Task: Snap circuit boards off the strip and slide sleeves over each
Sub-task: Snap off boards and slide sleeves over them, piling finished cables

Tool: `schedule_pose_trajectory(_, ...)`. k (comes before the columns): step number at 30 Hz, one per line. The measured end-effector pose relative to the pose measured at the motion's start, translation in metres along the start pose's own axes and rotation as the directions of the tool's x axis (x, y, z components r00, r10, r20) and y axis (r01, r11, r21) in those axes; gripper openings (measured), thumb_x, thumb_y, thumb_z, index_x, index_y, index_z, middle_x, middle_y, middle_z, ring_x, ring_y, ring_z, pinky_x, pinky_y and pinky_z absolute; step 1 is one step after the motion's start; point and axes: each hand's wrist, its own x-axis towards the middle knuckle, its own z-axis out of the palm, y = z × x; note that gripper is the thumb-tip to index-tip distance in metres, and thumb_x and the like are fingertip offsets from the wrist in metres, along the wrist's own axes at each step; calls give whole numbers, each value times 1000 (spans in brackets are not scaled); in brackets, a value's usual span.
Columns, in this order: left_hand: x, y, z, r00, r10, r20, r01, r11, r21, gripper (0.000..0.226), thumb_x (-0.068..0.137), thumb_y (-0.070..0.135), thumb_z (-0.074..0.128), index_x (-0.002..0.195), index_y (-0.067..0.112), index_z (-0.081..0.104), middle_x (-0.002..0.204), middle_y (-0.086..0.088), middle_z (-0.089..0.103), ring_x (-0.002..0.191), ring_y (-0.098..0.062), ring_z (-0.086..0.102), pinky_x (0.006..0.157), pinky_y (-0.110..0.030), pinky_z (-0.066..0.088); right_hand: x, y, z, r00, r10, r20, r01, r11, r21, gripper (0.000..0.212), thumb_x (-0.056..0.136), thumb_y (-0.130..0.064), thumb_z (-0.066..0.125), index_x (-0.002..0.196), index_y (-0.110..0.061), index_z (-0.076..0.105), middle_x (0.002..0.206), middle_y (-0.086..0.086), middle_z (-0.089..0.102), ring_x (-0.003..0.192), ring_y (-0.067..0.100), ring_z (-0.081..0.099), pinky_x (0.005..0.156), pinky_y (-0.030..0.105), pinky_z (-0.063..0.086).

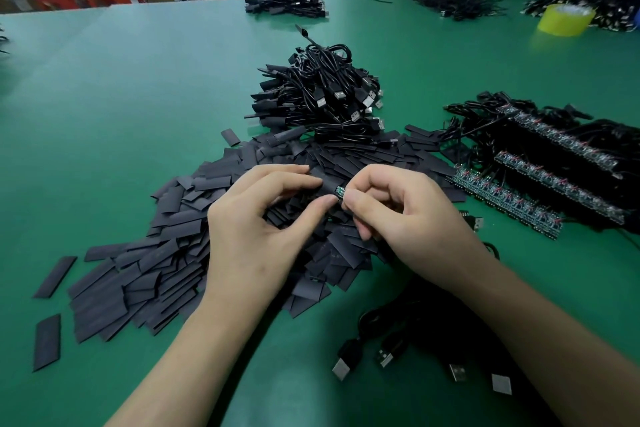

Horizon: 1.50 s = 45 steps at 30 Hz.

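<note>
My left hand (263, 218) pinches a flat black sleeve (323, 186) between thumb and fingers, above a wide heap of loose black sleeves (145, 274). My right hand (398, 211) pinches a small green circuit board (340, 192), whose end shows at the sleeve's mouth. The two hands meet over the middle of the heap. Strips of joined circuit boards (509, 199) with black cables lie in rows to the right.
A pile of sleeved cables with USB plugs (325, 100) sits behind the heap. Loose USB cables (415, 350) lie under my right forearm. A yellow tape roll (564, 19) and more cable piles (287, 3) are at the far edge, where other people work.
</note>
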Motion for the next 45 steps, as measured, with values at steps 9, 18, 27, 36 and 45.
schedule_pose_trajectory(9, 0, -1, 2, 997, -44, 64, 47, 998, -49, 14, 82, 10, 84, 91, 17, 75, 103, 6, 73, 111, -12, 70, 96, -42, 56, -2, 0, 3, 999, -35, -33, 33, 998, -53, 19, 100, -20, 62, 81, -18, 65, 63, 7, 62, 51, 6, 44, 52, 14, 35)
schedule_pose_trajectory(18, 0, 7, 4, 999, 0, 33, -3, 998, 69, 14, 76, 13, 73, 83, 15, 61, 98, 4, 68, 113, -8, 66, 92, -41, 55, -1, 3, 9, 995, -95, -29, 89, 984, -157, 15, 96, -23, 67, 81, -21, 64, 63, 2, 57, 56, 17, 48, 53, 22, 36)
schedule_pose_trajectory(27, 0, 11, 4, 999, 47, -15, -44, 985, 167, 14, 76, 13, 71, 81, 13, 58, 93, 2, 65, 109, -5, 65, 86, -35, 54, -2, 6, 13, 993, -108, -48, 87, 947, -310, 16, 93, -37, 59, 83, -25, 61, 67, -4, 56, 58, 14, 50, 58, 26, 34)
schedule_pose_trajectory(36, 3, -1, -5, 985, 157, 78, -170, 963, 210, 32, 86, 11, 82, 117, 13, 76, 110, -2, 63, 103, -7, 60, 97, -16, 44, 1, 6, 1, 995, -60, -86, 48, 989, -137, 19, 99, -21, 63, 80, -21, 65, 60, 4, 51, 52, 5, 39, 50, 15, 33)
schedule_pose_trajectory(45, 4, -2, -10, 982, 121, 142, -138, 984, 117, 21, 81, 22, 85, 101, 16, 81, 97, 5, 70, 93, -6, 66, 87, -16, 47, 3, 11, -8, 999, -21, 47, 23, 998, -54, 21, 100, -33, 58, 85, -20, 64, 67, 13, 52, 58, 10, 37, 57, 28, 32)
